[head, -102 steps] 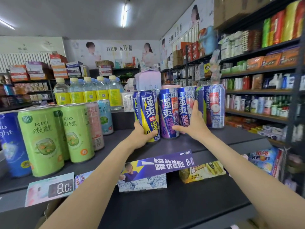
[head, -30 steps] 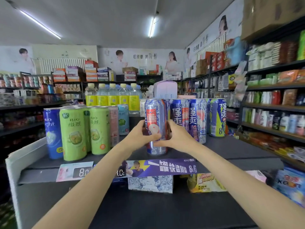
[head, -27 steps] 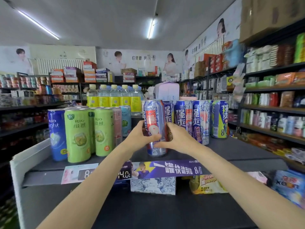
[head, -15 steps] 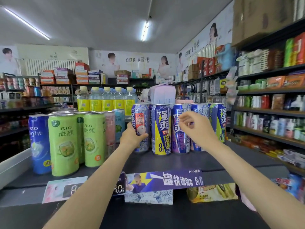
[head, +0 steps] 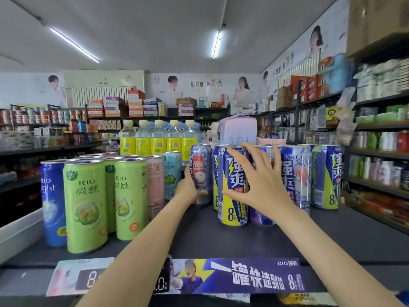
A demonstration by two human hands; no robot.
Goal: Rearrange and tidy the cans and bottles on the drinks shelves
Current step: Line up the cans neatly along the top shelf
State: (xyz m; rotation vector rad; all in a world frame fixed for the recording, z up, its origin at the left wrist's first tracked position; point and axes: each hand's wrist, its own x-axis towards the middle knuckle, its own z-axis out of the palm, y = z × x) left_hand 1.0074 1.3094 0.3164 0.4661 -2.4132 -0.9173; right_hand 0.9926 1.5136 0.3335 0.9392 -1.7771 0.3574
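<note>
My left hand (head: 190, 189) still holds the lychee can (head: 201, 173), now parked left of the row on the shelf (head: 332, 235); my right hand (head: 263, 185), grip wide, has reached the yellow-bolt can (head: 231, 191) out front, probably next to straighten.

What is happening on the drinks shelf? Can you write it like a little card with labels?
Place: shop shelf with drinks
Left hand: grips the white-and-red can
Right hand: fingers spread in front of the blue-and-yellow can, grip unclear
Beside them: green cans on the left, more blue cans on the right
Behind: yellow-label bottles
</note>
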